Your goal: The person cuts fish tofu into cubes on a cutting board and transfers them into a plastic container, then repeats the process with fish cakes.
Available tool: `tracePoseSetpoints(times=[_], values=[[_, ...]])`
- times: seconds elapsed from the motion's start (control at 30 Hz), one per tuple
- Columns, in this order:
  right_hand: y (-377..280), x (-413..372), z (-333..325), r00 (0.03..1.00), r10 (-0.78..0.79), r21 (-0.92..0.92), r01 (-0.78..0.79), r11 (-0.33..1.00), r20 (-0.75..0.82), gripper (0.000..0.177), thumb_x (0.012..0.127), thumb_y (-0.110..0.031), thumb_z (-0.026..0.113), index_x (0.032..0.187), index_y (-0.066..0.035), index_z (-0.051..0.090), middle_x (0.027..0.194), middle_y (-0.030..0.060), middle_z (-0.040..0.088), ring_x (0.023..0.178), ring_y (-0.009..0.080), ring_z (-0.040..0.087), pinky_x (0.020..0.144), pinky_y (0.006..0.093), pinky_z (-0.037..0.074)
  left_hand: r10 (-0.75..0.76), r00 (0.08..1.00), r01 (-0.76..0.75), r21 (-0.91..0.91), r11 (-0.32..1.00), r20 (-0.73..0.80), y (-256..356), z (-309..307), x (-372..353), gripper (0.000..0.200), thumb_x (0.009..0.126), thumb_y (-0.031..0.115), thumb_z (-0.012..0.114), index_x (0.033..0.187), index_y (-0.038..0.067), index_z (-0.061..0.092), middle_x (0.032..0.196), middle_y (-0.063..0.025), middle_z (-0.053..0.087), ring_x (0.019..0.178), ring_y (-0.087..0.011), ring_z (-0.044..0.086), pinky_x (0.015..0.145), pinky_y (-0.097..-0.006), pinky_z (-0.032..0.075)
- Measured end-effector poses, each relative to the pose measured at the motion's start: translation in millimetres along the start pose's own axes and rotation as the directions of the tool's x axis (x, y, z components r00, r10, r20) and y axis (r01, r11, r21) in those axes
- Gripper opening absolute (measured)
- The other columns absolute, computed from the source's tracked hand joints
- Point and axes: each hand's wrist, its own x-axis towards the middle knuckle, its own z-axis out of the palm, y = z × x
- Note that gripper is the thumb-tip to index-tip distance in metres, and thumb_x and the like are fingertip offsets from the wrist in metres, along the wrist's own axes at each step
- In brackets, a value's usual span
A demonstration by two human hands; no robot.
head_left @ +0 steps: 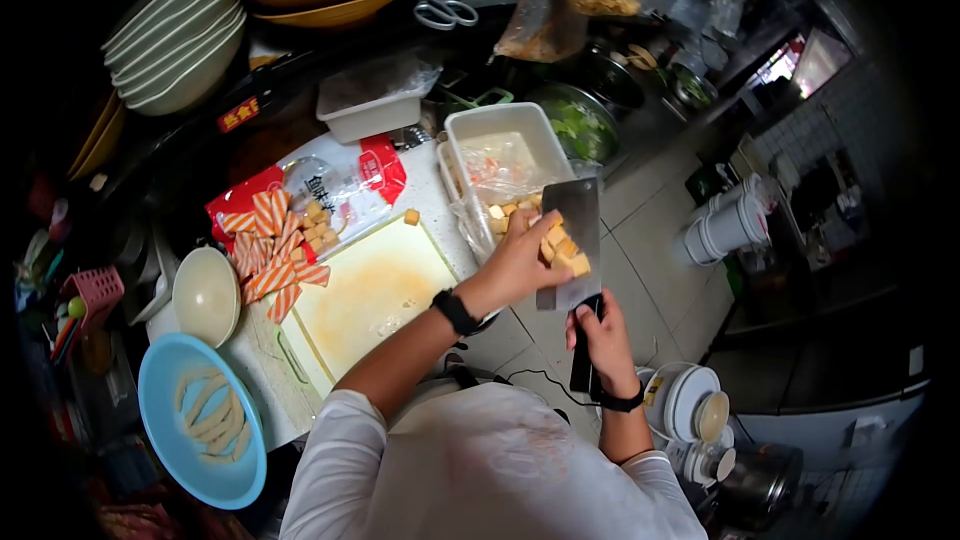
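Left hand (522,252): holding my small tan cubes (570,256) against wide steel cleaver (570,202), near white plastic tub (490,125)
Right hand (605,342): gripping cleaver handle (582,365)

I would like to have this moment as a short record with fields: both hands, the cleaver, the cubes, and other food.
Left hand: touching the cubes on the blade; whether it grips any is unclear
Right hand: closed around the cleaver's handle
Cleaver: blade bears yellowish cubes, close to the white tub
Other cubes: inside the tub, near the striped pieces, one at the cutting board's far corner
Striped pieces: heaped partly over the red-and-white bag
Blue bowl: holds pale strips
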Motion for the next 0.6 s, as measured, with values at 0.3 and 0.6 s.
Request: tracePoseSetpoints(times=[0.3,0.6], values=[[13,37,-18,0.933,-0.171,-0.389,0.037,0.921,-0.317,0.016,0.095,-0.012,0.055,0.100,0.001,0.046,0.069,0.0084,0.062,0.051,0.0165,0.062,0.046,0.0299,0.047,0.050,0.987,-0.015,0.218,0.976,-0.153,-32,-24,26,0.041,0.086,0.002,0.059,0.126,0.001,0.055,0.131,-0.0243,0.046,0.115,-0.0415,0.054,0.097,-0.0421,0.047],[15,46,-1,0.929,-0.230,-0.493,0.062,0.868,-0.290,0.022,0.093,-0.010,0.057,0.108,0.002,0.047,0.063,0.0092,0.060,0.050,0.0195,0.063,0.047,0.0327,0.048,0.508,0.826,-0.560,0.457,0.691,0.245,-17,16,24,0.048,0.091,0.006,0.044,0.139,0.004,0.047,0.147,-0.0140,0.045,0.140,-0.0269,0.038,0.118,-0.0503,0.023]])
